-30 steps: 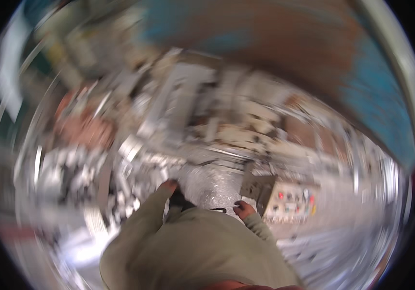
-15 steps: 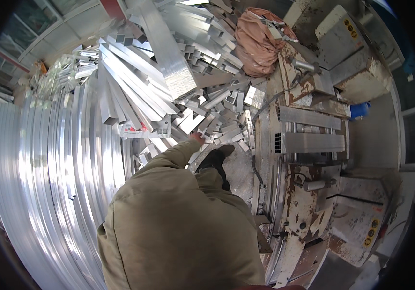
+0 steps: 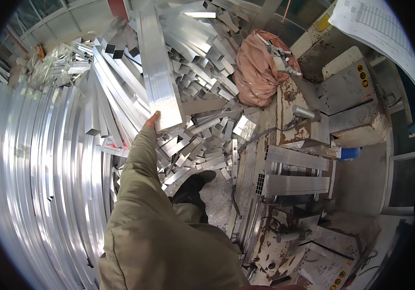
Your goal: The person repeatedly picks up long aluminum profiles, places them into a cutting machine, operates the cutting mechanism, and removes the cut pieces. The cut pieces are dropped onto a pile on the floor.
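My left hand is at the near end of a wide, flat silver aluminium profile, gripping its left corner. One digit shows along the edge; the other fingers are hidden by the bar. This profile lies on top of a heap of short aluminium offcuts, its far end toward the wall. Left of it, several narrower box-section profiles lean in a slanted bundle. My right hand is out of the picture.
Long aluminium bars are stacked along the left. On the right stands a worn cutting machine with two profile pieces across its bed. A pinkish sack stands behind, and a printed sheet hangs at upper right. My boot is beside the offcuts.
My left hand has moved from low over the offcuts, leftward and up to the wide profile's end, and grips it. The whole view has shifted, with the printed sheet coming into sight.
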The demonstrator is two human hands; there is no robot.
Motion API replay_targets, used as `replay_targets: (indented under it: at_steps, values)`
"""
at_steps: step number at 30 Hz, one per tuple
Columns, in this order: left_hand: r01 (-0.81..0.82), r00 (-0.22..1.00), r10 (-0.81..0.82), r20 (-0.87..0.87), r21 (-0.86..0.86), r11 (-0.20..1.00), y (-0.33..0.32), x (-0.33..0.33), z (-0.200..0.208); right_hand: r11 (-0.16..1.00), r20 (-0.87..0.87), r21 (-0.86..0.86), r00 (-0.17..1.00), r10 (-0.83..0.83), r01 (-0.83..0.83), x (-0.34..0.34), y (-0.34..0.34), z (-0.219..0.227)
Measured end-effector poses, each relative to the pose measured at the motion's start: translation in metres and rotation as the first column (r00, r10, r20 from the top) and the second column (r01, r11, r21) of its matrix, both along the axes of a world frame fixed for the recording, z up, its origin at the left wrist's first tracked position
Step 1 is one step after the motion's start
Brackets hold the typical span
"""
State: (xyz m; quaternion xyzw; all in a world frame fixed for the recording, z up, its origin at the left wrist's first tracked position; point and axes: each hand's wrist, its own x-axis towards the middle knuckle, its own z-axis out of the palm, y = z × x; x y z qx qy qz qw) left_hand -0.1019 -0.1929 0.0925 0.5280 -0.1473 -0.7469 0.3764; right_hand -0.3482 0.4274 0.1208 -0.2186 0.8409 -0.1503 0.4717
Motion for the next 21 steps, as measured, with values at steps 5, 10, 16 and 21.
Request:
replay_targets:
  at_steps: [5, 10, 16, 21]
  values:
    - [-0.089, 0.98, 0.063, -0.19, -0.136, 0.987, -0.004, -0.007, -0.039, 0.983, -0.029, -0.05, 0.984, 0.176, -0.177, -0.026, -0.006, -0.004]
    - [-0.129, 0.961, 0.097, -0.259, -0.109, 0.986, 0.0, -0.049, 0.041, 0.962, -0.092, -0.228, 0.987, 0.132, -0.15, -0.044, -0.104, 0.037]
    - [-0.071, 0.957, 0.06, -0.285, -0.026, 0.997, 0.05, -0.075, 0.128, 0.748, 0.329, -0.651, 0.936, 0.124, 0.13, -0.052, -0.249, 0.104]
    - [0.03, 0.986, -0.029, -0.163, 0.008, 1.0, 0.17, -0.077, 0.162, 0.75, 0.704, -0.476, 0.71, 0.012, 0.459, -0.014, -0.351, 0.176]
